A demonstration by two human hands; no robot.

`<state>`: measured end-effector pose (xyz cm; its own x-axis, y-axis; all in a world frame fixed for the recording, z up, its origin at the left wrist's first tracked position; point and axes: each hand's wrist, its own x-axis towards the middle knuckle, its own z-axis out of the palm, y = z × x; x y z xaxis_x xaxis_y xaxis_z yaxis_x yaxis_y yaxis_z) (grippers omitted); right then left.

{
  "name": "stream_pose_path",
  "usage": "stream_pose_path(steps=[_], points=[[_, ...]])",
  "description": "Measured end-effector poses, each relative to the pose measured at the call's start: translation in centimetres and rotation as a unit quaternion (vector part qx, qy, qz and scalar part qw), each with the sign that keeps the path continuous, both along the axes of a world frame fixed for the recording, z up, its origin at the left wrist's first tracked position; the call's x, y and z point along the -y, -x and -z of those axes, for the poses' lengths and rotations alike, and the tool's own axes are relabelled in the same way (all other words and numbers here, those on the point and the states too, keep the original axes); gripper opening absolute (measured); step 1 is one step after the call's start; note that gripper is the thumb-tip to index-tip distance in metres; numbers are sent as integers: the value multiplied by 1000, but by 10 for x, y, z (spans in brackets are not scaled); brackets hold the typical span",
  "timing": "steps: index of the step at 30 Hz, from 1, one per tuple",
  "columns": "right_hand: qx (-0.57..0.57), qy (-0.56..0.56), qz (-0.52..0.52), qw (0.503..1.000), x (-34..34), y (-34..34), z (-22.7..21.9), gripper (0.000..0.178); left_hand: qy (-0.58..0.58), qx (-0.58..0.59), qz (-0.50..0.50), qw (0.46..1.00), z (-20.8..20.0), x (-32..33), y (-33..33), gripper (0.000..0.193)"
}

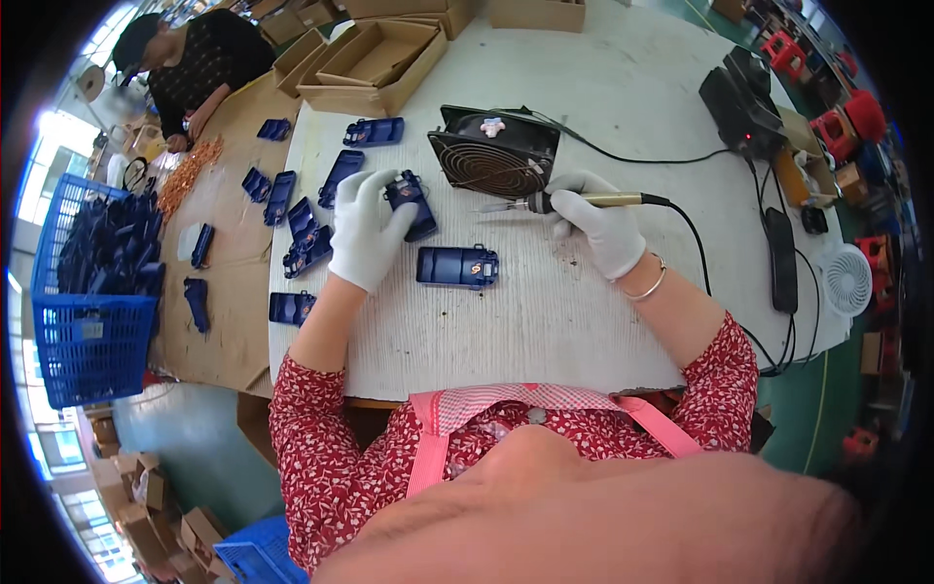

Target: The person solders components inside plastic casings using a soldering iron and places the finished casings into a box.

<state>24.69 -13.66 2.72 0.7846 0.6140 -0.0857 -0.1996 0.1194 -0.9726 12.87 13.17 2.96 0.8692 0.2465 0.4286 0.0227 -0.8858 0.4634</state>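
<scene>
White-gloved left hand is gripping a dark-blue rectangular plastic case over the white table, white-gloved right hand is gripping a gold-handled soldering iron — bracing the case, keeping the hot tip off the gloves, probably serving best.

Gloved hands forward, apart

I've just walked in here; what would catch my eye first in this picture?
Probably the white-gloved right hand, right of centre, holding a soldering iron that points left. Left of it, the gloved left hand is at a dark blue case. Then come the black fan at the table's upper middle and the blue basket piled with dark parts at far left.
</scene>
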Motion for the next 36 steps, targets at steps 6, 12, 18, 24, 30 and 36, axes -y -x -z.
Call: stream_pose_path(steps=[6, 12, 18, 24, 30, 36], points=[[-17, 5, 6, 1000, 1, 2, -3, 10, -31, -91, 66, 993, -4, 8, 6, 40], [-22, -2, 5, 1000, 2, 0, 0, 11, -1, -88, 54, 995, -10, 10, 7, 24], [-1, 19, 6, 1000, 0, 1, -5, 11, 83, -64, 32, 994, 1, -2, 4, 20], [-25, -10, 4, 1000, 0, 1, -1, 11, -13, -90, 11, 996, 5, -6, 3, 23], [-16, 10, 1, 1000, 1, 2, -3, 12, 154, -126, -8, 980, 3, -3, 1, 22], [3, 14, -13, 1000, 1, 5, -9, 13, 46, -70, 80, 993, -3, 21, 0, 20]])
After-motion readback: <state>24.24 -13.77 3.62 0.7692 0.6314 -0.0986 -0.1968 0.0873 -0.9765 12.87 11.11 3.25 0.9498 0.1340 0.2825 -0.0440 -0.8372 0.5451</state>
